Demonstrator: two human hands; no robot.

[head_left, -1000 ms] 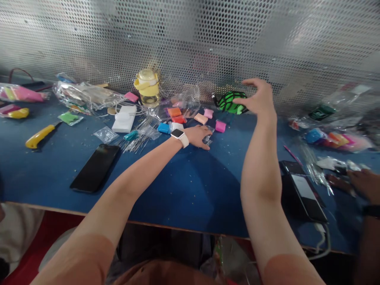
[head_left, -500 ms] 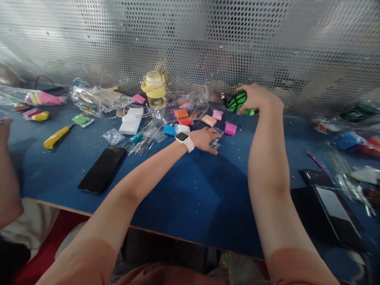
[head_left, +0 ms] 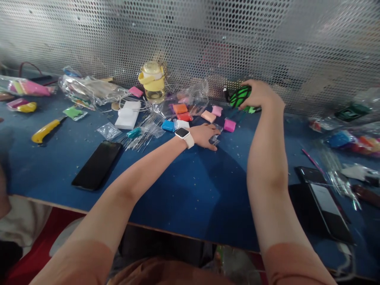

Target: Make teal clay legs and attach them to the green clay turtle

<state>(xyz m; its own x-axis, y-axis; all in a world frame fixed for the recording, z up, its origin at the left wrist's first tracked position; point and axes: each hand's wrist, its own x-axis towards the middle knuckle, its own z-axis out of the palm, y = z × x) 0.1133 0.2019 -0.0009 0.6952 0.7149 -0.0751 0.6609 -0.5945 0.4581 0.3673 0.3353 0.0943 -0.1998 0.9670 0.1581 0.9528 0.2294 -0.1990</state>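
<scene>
My left hand (head_left: pixel 204 136), with a white-strapped watch (head_left: pixel 184 137) on its wrist, rests on the table among small coloured packets. Its fingers are apart and bent over a clear plastic wrapper (head_left: pixel 216 138), with the thumb to the near side. At the foot of the perforated panel, my right hand (head_left: pixel 259 95) is closed around a green object with black lines (head_left: pixel 239 97), partly hidden by the hand. Between the hands lie a magenta packet (head_left: pixel 229 125), a light pink packet (head_left: pixel 217 110) and a peach packet (head_left: pixel 208 116).
A perforated metal panel (head_left: pixel 190 43) bounds the back of the blue table (head_left: pixel 178 198). A yellow-topped bottle (head_left: pixel 152 81), a black phone (head_left: pixel 97 164), thin wires (head_left: pixel 138 143) and a yellow cutter (head_left: pixel 46 130) stand or lie leftward. Another phone (head_left: pixel 331 211) lies right. A person's arm (head_left: pixel 3 194) shows far left.
The view has shifted slightly, so the table things sit further left. My left fingers are more bent over the wrapper. My right hand stays on the green object, which has turned a little.
</scene>
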